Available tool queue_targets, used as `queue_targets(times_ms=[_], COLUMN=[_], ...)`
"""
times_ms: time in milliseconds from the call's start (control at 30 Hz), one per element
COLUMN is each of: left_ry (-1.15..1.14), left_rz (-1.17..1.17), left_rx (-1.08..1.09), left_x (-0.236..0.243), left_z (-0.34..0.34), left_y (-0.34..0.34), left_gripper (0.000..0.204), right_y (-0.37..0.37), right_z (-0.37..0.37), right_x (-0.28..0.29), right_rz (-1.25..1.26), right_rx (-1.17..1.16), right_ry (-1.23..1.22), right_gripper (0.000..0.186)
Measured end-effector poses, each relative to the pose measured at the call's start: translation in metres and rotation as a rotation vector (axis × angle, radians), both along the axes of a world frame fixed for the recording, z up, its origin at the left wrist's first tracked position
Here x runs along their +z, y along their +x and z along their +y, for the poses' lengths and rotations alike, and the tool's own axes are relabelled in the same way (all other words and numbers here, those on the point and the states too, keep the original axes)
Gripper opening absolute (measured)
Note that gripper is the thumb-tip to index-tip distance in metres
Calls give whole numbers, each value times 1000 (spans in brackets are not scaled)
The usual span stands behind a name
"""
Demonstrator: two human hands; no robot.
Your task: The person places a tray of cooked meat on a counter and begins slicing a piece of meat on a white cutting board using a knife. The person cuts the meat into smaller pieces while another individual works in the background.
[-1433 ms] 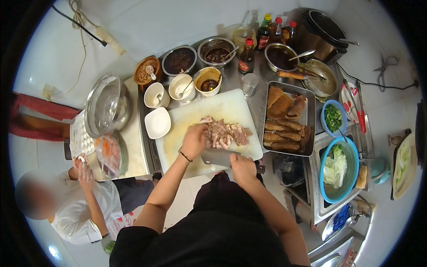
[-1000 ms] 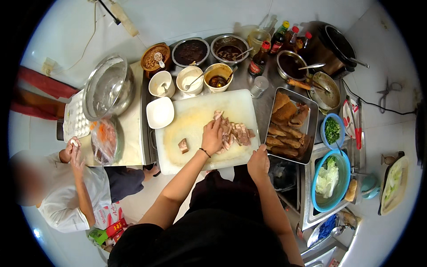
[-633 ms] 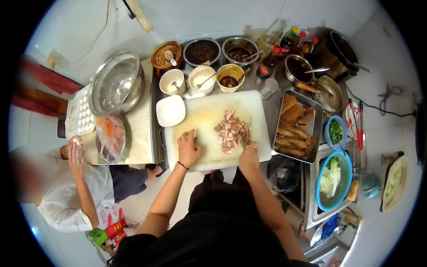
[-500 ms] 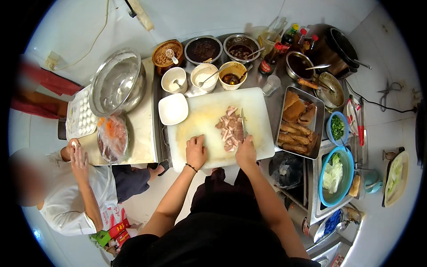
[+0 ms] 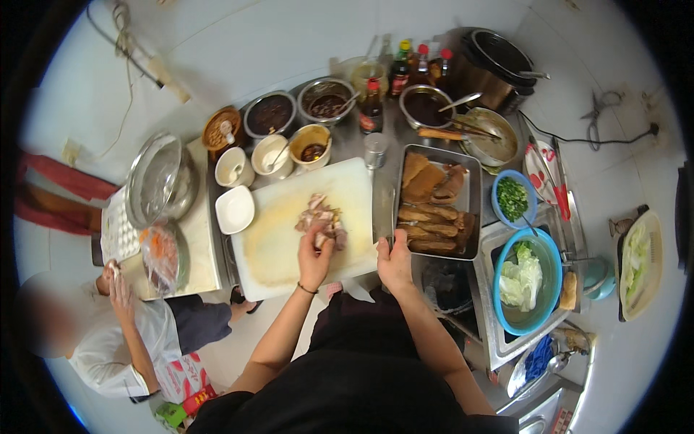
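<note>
A small heap of chopped pale pink meat (image 5: 322, 210) lies on the white cutting board (image 5: 267, 260). My left hand (image 5: 315, 259) is at the near side of the heap, its bent fingers around some of the meat pieces. My right hand (image 5: 395, 266) grips a knife (image 5: 384, 210) just past the board's right edge. The blade points away from me, between the board and a metal tray (image 5: 475, 217) of browned cooked food; the handle is mostly covered by my fingers.
A white square dish (image 5: 235, 210) overlaps the board's far left corner. Sauce bowls (image 5: 270, 114) and bottles (image 5: 372, 108) line the back. At right stand a bowl of chopped greens (image 5: 512, 200) and a blue lettuce basin (image 5: 557, 289). Another person (image 5: 123, 325) works at left.
My left hand has moved from the bare board onto the meat. My right hand has carried the knife away from the heap to the board's right edge. The view has shifted and turned.
</note>
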State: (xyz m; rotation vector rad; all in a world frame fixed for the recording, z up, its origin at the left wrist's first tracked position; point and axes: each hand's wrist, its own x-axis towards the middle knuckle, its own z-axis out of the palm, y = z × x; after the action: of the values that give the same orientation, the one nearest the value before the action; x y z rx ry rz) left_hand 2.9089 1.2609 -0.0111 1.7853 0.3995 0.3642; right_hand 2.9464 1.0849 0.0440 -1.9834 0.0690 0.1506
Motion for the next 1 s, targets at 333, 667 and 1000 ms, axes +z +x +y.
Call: queue_targets(times_ms=[333,667,1000], left_ry=[398,482,868], left_rz=[-35,-109,306], left_rx=[-401,-259,375], left_x=[-17,24,-2], left_z=[-222,-173,-55], left_y=[153,89,3], left_gripper=[35,54,92], right_y=[28,35,31], right_z=[-165,-167,-92], right_x=[-21,8,19], right_rz=[-179,104,49], right_rx=[-334,-202,239], right_ry=[-6,159,45], right_gripper=[24,21,21])
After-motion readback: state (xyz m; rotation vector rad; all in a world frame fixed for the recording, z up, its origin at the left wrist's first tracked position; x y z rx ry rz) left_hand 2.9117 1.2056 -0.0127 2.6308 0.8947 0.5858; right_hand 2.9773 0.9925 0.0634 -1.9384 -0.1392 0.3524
